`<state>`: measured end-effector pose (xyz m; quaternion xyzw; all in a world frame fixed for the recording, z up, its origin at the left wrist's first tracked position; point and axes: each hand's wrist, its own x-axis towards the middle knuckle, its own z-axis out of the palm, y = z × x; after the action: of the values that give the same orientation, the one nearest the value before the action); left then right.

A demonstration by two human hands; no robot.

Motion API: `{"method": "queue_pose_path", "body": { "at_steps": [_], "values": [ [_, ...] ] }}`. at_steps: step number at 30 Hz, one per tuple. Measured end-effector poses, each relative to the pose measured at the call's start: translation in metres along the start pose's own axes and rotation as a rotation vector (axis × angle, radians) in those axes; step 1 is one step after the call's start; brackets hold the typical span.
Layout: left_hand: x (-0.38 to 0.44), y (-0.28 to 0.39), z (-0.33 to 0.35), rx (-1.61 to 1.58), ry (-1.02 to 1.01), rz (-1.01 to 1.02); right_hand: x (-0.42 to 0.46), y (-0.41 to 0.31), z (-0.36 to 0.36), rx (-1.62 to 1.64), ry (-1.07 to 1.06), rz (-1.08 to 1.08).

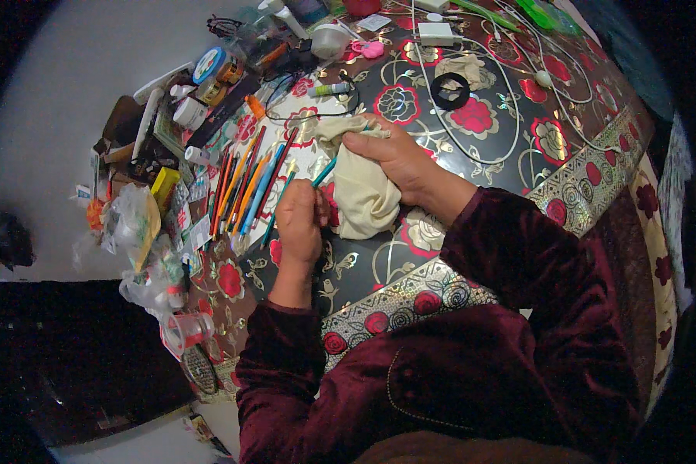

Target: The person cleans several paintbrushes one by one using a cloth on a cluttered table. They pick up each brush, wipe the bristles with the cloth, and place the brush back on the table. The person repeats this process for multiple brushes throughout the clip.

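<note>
Between my two hands runs a teal pencil [325, 172], slanting up to the right. My left hand [299, 217] is closed around its lower end. A cream cloth [364, 194] is gripped by my right hand [394, 156], folded over the pencil's upper part and hanging down below the fingers. Whether the pencil's upper end pokes out of the cloth is hard to tell. Left of my left hand, several coloured pencils [249, 185] lie roughly side by side, with another teal pencil [275, 214] nearest the hand.
Jars [190, 113], boxes and clear plastic bags [133, 226] crowd the table's left edge. A clear cup [188, 332] lies lower down. Beyond my right hand are a black ring [450, 91], a crumpled cloth [467, 69], white cables and a white adapter [435, 34]. A patterned cover [377, 264] spans the table.
</note>
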<state>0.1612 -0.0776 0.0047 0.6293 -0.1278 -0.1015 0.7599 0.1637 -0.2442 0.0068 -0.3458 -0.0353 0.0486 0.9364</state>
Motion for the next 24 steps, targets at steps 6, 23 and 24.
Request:
{"method": "queue_pose_path", "body": {
  "at_steps": [6,23,24],
  "values": [
    [-0.002,-0.015,-0.011,0.276,-0.092,0.091,-0.016,0.016,0.012,-0.152,-0.106,0.145],
    [0.001,-0.006,-0.002,0.078,-0.032,0.138,-0.003,-0.002,0.004,0.014,-0.004,0.032],
    [0.001,-0.007,-0.003,0.111,-0.034,0.115,-0.004,0.001,0.003,-0.058,-0.034,0.068]
  ]
}}
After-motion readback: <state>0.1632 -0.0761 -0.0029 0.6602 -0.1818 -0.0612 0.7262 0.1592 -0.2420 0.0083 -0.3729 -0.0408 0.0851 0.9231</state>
